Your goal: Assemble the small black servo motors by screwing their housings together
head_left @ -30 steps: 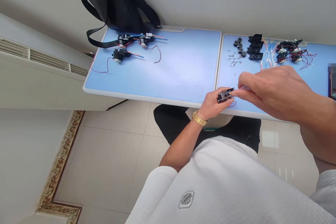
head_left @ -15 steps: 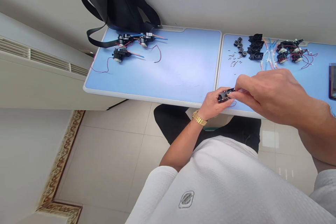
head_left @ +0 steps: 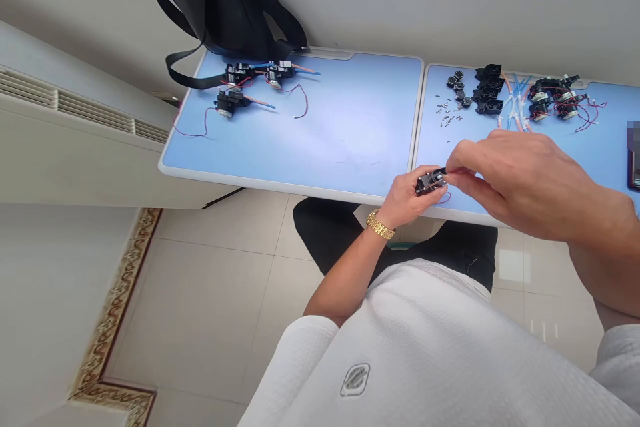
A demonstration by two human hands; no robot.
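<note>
Left hand [head_left: 406, 195] grips small black housing [head_left: 430, 181]; right hand [head_left: 520, 183] pinches narrowly at its end, held item unclear; a slipped pinch could drop it or snag red wire [head_left: 444, 199]

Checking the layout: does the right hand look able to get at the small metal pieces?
Probably yes: the right hand is close below the small metal pieces, nothing lies between, but it is pinching the black plastic housing.

no text can be read; the stitched badge [head_left: 355, 379] on the white top [head_left: 425, 340] is illegible.
</note>
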